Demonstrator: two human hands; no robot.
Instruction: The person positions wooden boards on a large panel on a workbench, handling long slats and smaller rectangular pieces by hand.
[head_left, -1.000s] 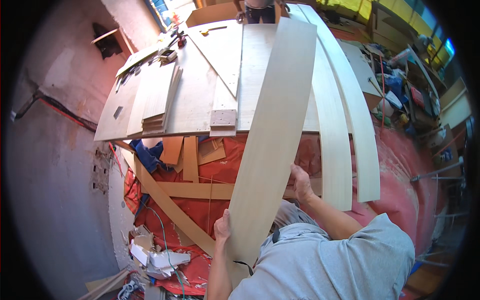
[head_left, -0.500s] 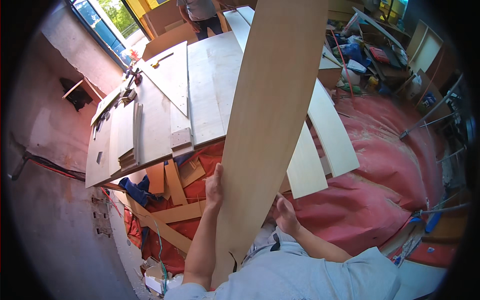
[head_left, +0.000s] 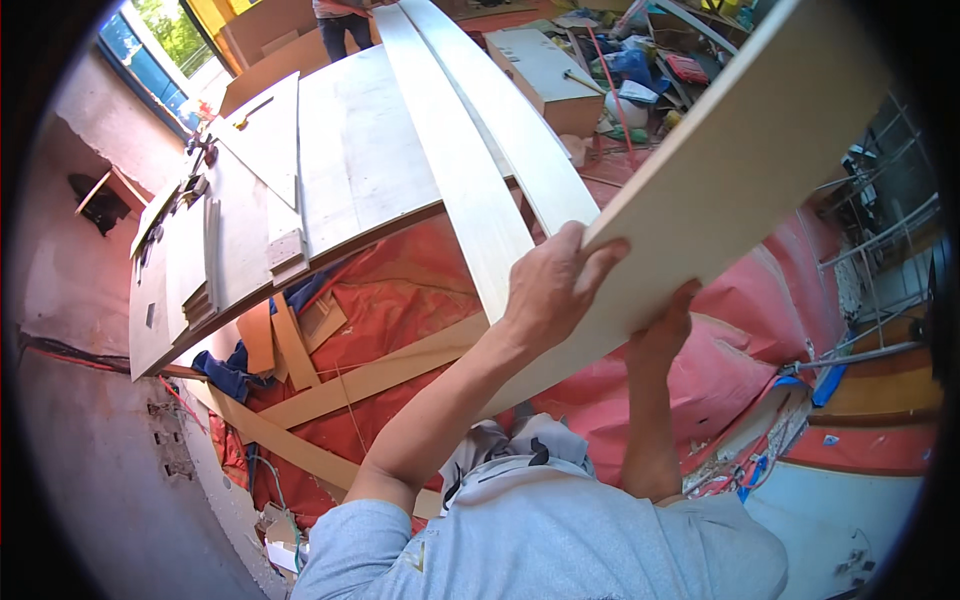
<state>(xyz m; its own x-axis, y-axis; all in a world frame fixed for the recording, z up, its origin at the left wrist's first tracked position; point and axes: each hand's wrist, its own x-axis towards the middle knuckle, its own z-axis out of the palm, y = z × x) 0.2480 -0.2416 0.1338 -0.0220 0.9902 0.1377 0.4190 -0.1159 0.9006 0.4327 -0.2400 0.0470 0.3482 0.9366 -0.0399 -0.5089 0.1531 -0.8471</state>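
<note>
Board (head_left: 745,165) swung right; left hand (head_left: 550,280) clamped on its upper edge, right hand (head_left: 662,328) curled against lower edge, left forearm slanting rightward.

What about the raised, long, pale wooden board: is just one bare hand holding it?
No, the left hand and the right hand both hold the board.

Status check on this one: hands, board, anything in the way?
Left hand gripping long board, upper edge; right hand gripping lower edge. Long board held slanted. Two pale planks overhang table beyond left hand; contact unclear.
</note>
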